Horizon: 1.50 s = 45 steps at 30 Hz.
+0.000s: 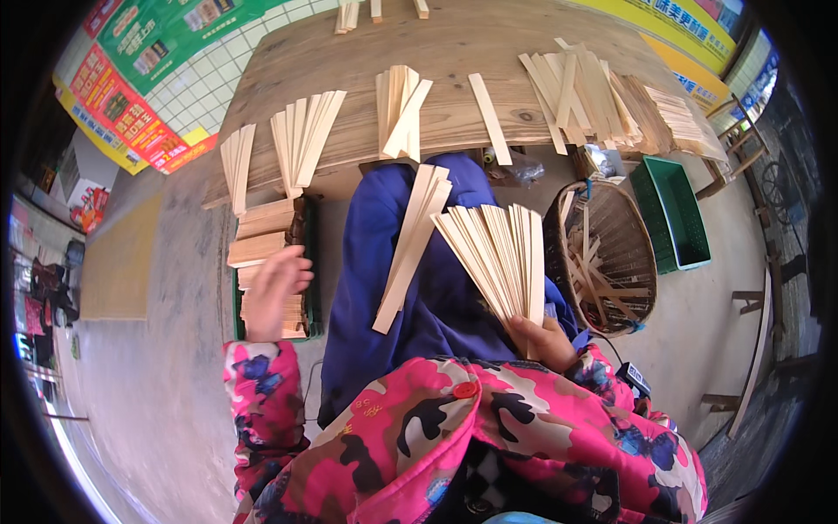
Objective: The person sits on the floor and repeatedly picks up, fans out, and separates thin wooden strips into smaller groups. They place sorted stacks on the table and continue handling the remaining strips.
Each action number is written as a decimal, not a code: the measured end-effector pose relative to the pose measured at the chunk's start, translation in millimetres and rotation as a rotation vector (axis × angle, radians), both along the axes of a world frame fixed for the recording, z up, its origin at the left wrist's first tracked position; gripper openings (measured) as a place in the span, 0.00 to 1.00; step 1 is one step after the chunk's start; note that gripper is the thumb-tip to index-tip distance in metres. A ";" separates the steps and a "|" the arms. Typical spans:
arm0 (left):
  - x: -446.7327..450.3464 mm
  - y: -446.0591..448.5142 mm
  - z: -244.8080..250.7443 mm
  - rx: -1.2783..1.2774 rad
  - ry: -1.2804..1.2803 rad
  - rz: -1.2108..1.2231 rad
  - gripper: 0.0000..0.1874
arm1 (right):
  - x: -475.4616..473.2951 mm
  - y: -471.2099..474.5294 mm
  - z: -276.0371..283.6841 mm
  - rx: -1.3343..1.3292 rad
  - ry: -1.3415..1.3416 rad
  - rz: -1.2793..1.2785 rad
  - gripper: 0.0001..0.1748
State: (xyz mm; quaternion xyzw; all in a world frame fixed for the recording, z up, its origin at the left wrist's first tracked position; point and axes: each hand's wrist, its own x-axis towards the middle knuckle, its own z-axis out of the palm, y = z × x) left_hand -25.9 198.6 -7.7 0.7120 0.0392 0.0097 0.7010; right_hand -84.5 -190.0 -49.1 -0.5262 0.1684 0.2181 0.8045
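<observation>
My right hand [545, 340] is closed around the lower end of a fanned bundle of thin wooden slats [501, 255]. My left hand [278, 288], slightly blurred, is raised with nothing in it, over a green crate [315, 314] packed with stacked wooden slats [258, 249]. Its fingers are partly bent. A smaller bunch of slats [414, 245] lies across my blue-clad lap, left of the fan. Along the near part of the wooden table [458, 52] lie several separate groups of slats [306, 137] and one single slat [490, 118].
A larger heap of slats [569, 92] covers the table's right side. Right of my lap stands a wicker basket [605, 255] holding loose slats, with a green plastic crate [674, 216] beyond it. A wooden bench [749, 354] is at the far right.
</observation>
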 end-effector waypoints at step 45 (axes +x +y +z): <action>181.2 -94.7 12.4 0.849 -0.269 0.095 0.19 | 59.7 47.1 20.5 0.350 0.142 0.793 0.20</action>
